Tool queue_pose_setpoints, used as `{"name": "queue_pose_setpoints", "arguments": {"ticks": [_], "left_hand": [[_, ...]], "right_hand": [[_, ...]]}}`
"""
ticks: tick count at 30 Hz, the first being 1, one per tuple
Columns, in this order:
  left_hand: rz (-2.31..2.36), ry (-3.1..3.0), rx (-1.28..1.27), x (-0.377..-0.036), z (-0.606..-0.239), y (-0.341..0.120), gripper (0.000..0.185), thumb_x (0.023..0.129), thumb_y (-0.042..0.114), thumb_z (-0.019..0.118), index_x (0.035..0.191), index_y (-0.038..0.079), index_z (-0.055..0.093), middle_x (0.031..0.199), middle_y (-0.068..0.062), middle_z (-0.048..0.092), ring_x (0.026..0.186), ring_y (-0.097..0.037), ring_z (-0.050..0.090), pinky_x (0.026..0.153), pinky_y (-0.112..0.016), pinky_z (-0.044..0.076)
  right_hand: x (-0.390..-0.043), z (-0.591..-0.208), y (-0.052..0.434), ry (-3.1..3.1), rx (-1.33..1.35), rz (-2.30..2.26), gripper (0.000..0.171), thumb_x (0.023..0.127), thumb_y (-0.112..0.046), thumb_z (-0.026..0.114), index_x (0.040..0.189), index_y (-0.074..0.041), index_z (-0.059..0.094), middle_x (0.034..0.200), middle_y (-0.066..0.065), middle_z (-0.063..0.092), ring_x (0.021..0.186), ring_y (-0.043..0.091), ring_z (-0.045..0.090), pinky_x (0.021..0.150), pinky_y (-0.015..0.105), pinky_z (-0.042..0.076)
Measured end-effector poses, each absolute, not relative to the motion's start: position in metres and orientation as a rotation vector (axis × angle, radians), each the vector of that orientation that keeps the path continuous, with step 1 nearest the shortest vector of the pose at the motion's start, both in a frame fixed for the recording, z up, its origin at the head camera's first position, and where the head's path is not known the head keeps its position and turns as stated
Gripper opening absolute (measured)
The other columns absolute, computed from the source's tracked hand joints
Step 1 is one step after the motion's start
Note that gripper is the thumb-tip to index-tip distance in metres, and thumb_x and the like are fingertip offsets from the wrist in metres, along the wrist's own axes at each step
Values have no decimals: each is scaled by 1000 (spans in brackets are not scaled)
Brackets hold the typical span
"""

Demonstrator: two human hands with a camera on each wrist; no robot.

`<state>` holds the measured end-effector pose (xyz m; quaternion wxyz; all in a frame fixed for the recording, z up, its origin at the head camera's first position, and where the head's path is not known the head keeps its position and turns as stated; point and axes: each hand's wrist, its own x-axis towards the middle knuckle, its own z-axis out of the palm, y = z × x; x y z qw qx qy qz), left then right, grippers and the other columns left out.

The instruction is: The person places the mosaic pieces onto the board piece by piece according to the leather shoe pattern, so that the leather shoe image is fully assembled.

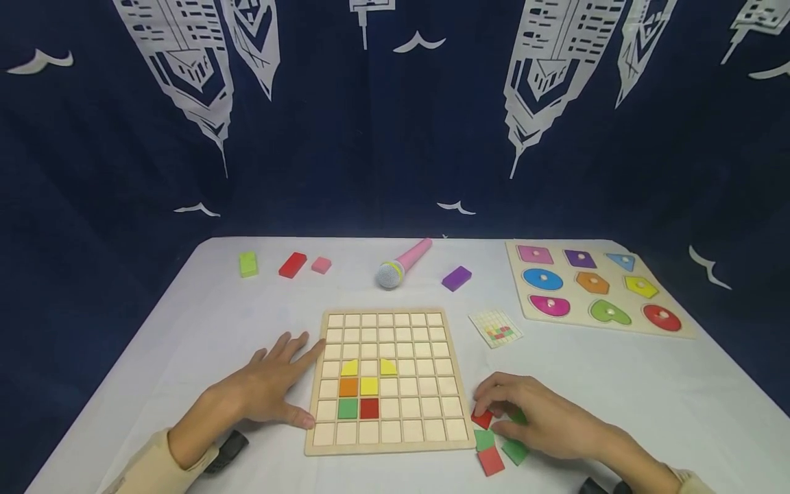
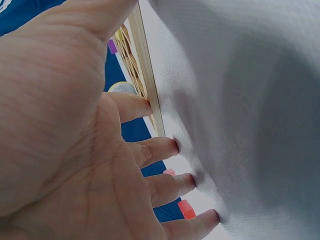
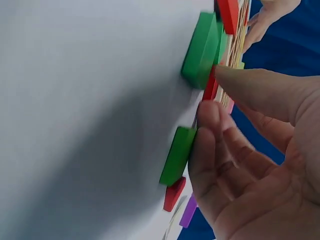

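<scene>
A wooden grid board point(image 1: 389, 322) lies in the middle of the white table. It holds yellow, orange, green and red tiles point(image 1: 358, 397) in its lower left part. My left hand point(image 1: 296, 384) lies flat on the cloth, its straight fingers point(image 2: 165, 147) touching the board's left edge point(image 2: 147, 75). My right hand point(image 1: 490, 412) is curled over loose tiles right of the board and pinches a red tile point(image 1: 481, 418) between thumb and forefinger. Green tiles point(image 3: 177, 155) and another red tile point(image 1: 491, 461) lie around those fingers.
A pattern card point(image 1: 496, 328) lies right of the board, and a shape puzzle board point(image 1: 599, 322) at the far right. Along the back lie a pink microphone point(image 1: 401, 264), a purple block point(image 1: 457, 278), and green point(image 1: 248, 264), red point(image 1: 293, 265) and pink point(image 1: 321, 265) blocks.
</scene>
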<state>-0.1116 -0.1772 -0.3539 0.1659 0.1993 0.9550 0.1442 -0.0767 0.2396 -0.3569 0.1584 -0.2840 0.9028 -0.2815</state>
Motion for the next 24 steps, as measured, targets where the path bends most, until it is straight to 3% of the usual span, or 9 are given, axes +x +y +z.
{"name": "queue_pose_setpoints", "arguments": {"ticks": [8,16,24], "left_hand": [[418,2719,572,-110,-353,-177,122,62,57,87,159,14,27,164,-24,21,151,-51,10,113,-76,15],[418,2718,571,-111,-354,-178,123,62,58,87,160,14,27,164,-24,20,151,-52,10,113,-76,15],[411,2724,571,-111,-354,-177,123,61,58,87,159,14,27,164,-24,21,151,-52,10,112,-76,16]], "right_hand": [[-84,-356,239,2586,-795,-793,32,86,-9,76,103,-35,69,107,-20,66,90,3,58,84,21,53],[-84,-357,237,2595,-823,-733,33,87,-11,75,98,-40,69,113,-23,66,100,3,58,95,30,53],[-87,-352,240,2653,-799,-635,19,83,-26,82,94,-35,69,92,-23,62,82,1,54,72,21,48]]}}
